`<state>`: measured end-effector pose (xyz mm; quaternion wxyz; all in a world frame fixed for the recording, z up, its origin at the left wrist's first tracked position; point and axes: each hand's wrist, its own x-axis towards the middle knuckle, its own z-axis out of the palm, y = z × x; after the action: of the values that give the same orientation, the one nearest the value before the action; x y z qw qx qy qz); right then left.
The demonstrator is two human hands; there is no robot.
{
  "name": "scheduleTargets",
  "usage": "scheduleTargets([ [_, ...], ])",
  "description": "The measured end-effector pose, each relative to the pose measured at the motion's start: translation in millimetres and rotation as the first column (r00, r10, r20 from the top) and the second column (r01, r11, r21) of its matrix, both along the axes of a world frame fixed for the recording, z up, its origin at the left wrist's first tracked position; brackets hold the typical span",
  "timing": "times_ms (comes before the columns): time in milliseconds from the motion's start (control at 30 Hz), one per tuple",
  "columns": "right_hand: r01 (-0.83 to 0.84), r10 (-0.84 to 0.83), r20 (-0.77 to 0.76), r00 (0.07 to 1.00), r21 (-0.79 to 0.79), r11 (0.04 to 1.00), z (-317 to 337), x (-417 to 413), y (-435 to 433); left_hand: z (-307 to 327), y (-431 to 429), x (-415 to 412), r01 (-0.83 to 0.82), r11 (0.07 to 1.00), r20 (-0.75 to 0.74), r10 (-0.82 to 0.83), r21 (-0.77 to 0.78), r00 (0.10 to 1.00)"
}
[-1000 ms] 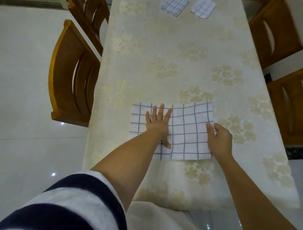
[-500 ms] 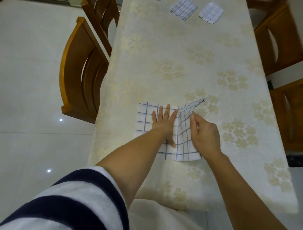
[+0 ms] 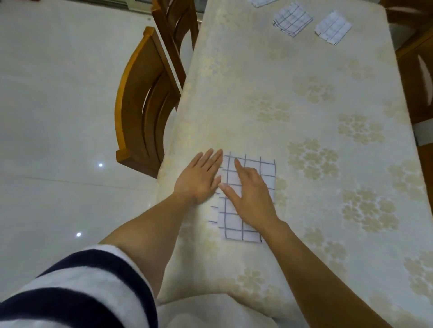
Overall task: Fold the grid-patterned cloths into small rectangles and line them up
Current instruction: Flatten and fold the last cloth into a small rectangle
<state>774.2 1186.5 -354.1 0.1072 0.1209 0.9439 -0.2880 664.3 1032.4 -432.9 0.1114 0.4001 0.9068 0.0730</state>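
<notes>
Glossy pale floor tiles (image 3: 58, 93) spread out left of both hands. The long table (image 3: 304, 93) under them wears a cream cloth with a woven flower pattern. A curved wooden chair (image 3: 140, 105) stands beyond the left hand (image 3: 199, 179). The grid-patterned cloth (image 3: 230, 220), a soft white upright rectangle with dark lines, lies under the right hand (image 3: 251, 196), which presses it flat with the fingers spread and grips nothing. The left hand lies flat at the cloth's left edge, fingers straight. Two small folded cloths (image 3: 292, 20) (image 3: 332, 27) sit far beyond the hands.

The top edge crops 1 folded cloth (image 3: 259, 2); the left hand (image 3: 199, 180) covers part of the near cloth (image 3: 230, 224).
</notes>
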Motion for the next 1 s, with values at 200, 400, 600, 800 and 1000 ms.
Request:
scheduleTargets([
  [200,-0.164,0.17,0.011,0.985,0.325,0.931,-43,20,32,-2,3,-5,-0.072,0.996,0.024,0.071,0.057,0.997],
  [400,-0.256,0.21,0.158,0.965,0.387,0.886,-67,-6,29,-1,2,-7,-0.079,0.996,0.052,0.077,0.049,0.996],
  [600,-0.204,0.146,0.171,0.974,0.401,0.893,-73,-14,24,1,2,-8,-0.078,0.996,0.065,0.076,0.038,0.995],
  [800,-0.167,0.097,0.194,0.976,0.386,0.907,-70,-19,14,-2,1,-7,-0.086,0.996,0.041,0.085,0.023,0.996],
  [1000,-0.162,0.116,0.15,0.982,0.344,0.925,-69,-19,19,4,1,-7,-0.096,0.99,0.07,0.089,0.101,0.994],
])
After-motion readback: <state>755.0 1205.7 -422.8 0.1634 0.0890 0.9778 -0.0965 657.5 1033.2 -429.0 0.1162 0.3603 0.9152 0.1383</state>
